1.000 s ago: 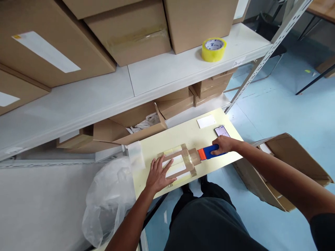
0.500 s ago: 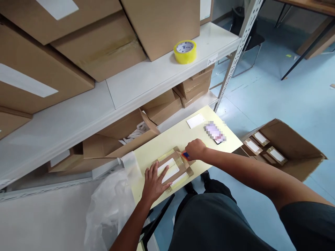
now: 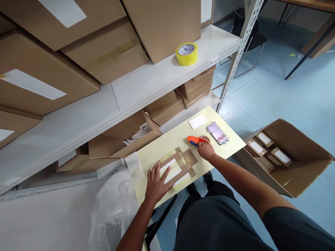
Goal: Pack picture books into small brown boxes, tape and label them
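Observation:
A small flat cardboard package (image 3: 179, 163) with white labels and clear tape across it lies on a pale yellow table (image 3: 162, 146). My left hand (image 3: 156, 184) rests flat on the package's left end with fingers spread. My right hand (image 3: 206, 150) is just right of the package, fingers curled on the orange and blue tape dispenser (image 3: 196, 140), which sits on the table.
A phone (image 3: 217, 134) and a white card (image 3: 198, 121) lie at the table's far end. An open carton (image 3: 288, 157) with several similar packages stands on the floor at right. A yellow tape roll (image 3: 186, 53) sits on the white shelf (image 3: 146, 83) among cardboard boxes. A clear plastic bag (image 3: 112, 209) hangs left.
My right hand drew the tape dispenser over the package, then moved it off to the right and set it on the table. My left hand stayed on the package.

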`<state>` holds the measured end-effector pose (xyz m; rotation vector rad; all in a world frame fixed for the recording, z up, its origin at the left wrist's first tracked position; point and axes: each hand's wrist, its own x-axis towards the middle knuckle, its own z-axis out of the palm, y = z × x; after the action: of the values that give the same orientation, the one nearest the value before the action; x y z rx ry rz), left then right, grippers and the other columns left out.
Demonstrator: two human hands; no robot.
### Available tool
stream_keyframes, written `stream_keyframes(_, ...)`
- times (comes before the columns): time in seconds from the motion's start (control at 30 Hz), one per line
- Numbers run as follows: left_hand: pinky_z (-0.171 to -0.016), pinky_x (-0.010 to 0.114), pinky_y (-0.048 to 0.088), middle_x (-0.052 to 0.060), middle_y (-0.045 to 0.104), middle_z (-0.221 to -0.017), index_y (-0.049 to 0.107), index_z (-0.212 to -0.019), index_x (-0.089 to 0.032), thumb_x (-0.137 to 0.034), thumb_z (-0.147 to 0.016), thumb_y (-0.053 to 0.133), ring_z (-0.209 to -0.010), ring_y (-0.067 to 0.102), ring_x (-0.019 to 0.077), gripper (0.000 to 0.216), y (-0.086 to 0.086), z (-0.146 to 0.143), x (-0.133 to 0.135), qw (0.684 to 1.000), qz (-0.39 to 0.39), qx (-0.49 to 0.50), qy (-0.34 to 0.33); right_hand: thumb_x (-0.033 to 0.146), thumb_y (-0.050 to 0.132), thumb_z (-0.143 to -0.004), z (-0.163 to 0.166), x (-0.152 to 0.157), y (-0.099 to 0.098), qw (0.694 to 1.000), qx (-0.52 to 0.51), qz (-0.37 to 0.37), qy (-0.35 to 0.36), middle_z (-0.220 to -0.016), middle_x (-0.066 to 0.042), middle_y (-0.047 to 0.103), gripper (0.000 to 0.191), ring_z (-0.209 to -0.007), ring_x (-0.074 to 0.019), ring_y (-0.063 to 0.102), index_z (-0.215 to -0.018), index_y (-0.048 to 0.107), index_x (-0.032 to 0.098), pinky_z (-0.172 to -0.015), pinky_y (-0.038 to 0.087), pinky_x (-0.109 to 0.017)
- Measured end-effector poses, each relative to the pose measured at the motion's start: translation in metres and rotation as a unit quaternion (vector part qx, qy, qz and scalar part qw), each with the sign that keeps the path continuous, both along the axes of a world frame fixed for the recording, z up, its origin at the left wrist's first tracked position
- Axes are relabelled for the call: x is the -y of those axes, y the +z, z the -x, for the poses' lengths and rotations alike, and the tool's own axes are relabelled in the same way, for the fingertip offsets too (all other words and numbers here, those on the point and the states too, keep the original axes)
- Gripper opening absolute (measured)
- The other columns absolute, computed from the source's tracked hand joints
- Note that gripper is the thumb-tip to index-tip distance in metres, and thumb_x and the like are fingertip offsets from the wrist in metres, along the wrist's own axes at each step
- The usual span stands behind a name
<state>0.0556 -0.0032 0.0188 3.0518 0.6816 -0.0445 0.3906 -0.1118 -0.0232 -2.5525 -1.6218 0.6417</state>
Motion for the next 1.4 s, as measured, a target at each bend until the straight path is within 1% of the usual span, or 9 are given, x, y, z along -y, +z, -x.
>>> stream_keyframes(0.1,-0.117,0.067,0.024,0.02,0.023,-0.168,0.048,-0.153,-0.032,-0.056,-0.086,0.07,-0.148,0.031,0.0454,0.074,0.0,0.0,0.0,1.0,-0.005,-0.001,-0.001,0.007,0.042,-0.093,0.009,0.005,0.0,1.0,0.0,-0.013,-0.021,-0.109,-0.024,0.071,0.041,-0.102,-0.032,0.066,-0.129,0.061,0.003,-0.092,0.046,-0.044)
stream_keyframes(0.2,-0.117,0.067,0.025,0.02,0.022,-0.168,0.049,-0.152,-0.031,-0.057,-0.085,0.07,-0.148,0.032,0.0456,0.075,0.001,-0.001,0.0,1.0,-0.003,-0.004,-0.001,0.014,0.044,-0.096,0.028,0.008,0.002,0.988,-0.071,-0.125,-0.053,-0.127,-0.022,0.066,0.044,-0.119,-0.0309,0.061,-0.139,0.056,0.009,-0.101,0.047,-0.045)
stream_keyframes(0.37,-0.117,0.066,0.025,0.018,0.024,-0.168,0.05,-0.152,-0.031,-0.058,-0.086,0.069,-0.148,0.03,0.0447,0.074,0.003,-0.002,0.0,1.0,0.008,-0.014,0.008,0.014,0.047,-0.09,0.062,-0.006,-0.003,0.848,-0.458,-0.249,-0.092,-0.131,-0.011,0.069,0.046,-0.11,-0.0219,0.069,-0.132,0.065,0.02,-0.096,0.056,-0.038)
stream_keyframes(0.5,-0.118,0.066,0.024,0.018,0.023,-0.168,0.05,-0.152,-0.031,-0.059,-0.086,0.068,-0.148,0.032,0.0446,0.074,0.004,-0.002,0.0,1.0,0.019,-0.01,0.01,0.025,0.056,-0.089,0.062,-0.016,-0.009,0.785,-0.56,-0.234,-0.122,-0.116,-0.009,0.076,0.031,-0.107,-0.0234,0.07,-0.113,0.075,0.02,-0.097,0.056,-0.039)
stream_keyframes(0.73,-0.118,0.065,0.023,0.016,0.026,-0.168,0.051,-0.151,-0.032,-0.058,-0.085,0.07,-0.148,0.032,0.0443,0.073,0.005,-0.004,0.001,0.999,0.03,-0.005,0.021,0.032,0.066,-0.085,0.062,-0.013,-0.027,0.822,-0.518,-0.2,-0.128,-0.1,-0.006,0.075,0.028,-0.093,-0.0202,0.069,-0.108,0.072,0.016,-0.088,0.055,-0.036)
stream_keyframes(0.9,-0.118,0.065,0.024,0.017,0.027,-0.167,0.051,-0.151,-0.032,-0.056,-0.084,0.072,-0.148,0.033,0.0441,0.074,0.005,-0.003,0.002,1.0,0.018,-0.004,0.019,0.033,0.053,-0.095,0.091,-0.007,-0.035,0.857,-0.421,-0.194,-0.226,-0.114,-0.009,0.073,0.032,-0.106,-0.0228,0.068,-0.12,0.067,0.019,-0.097,0.054,-0.04)
stream_keyframes(1.03,-0.119,0.063,0.022,0.019,0.028,-0.167,0.048,-0.153,-0.029,-0.058,-0.085,0.071,-0.15,0.031,0.0431,0.078,0.002,-0.002,0.002,1.0,0.013,0.007,0.012,0.037,0.038,-0.102,0.113,-0.003,-0.018,0.85,-0.376,-0.247,-0.273,-0.135,-0.013,0.066,0.043,-0.129,-0.0259,0.059,-0.133,0.063,0.02,-0.112,0.045,-0.044)
stream_keyframes(1.23,-0.122,0.061,0.017,0.024,0.027,-0.166,0.038,-0.158,-0.018,-0.069,-0.089,0.057,-0.153,0.026,0.04,0.088,-0.004,0.002,-0.001,0.999,0.028,0.013,0.021,0.047,0.043,-0.101,0.132,-0.002,0.0,0.847,-0.42,-0.305,-0.118,-0.167,-0.01,0.032,0.066,-0.155,-0.0251,0.028,-0.161,0.031,0.022,-0.127,0.025,-0.049)
stream_keyframes(1.4,-0.121,0.061,0.02,0.022,0.027,-0.166,0.038,-0.157,-0.017,-0.057,-0.1,0.042,-0.154,0.025,0.037,0.07,-0.006,-0.004,0.005,0.988,0.049,0.076,0.123,0.04,0.043,-0.101,0.132,-0.001,-0.003,0.852,-0.416,-0.293,-0.122,-0.166,-0.008,0.033,0.065,-0.154,-0.0253,0.029,-0.162,0.027,0.024,-0.126,0.027,-0.052)
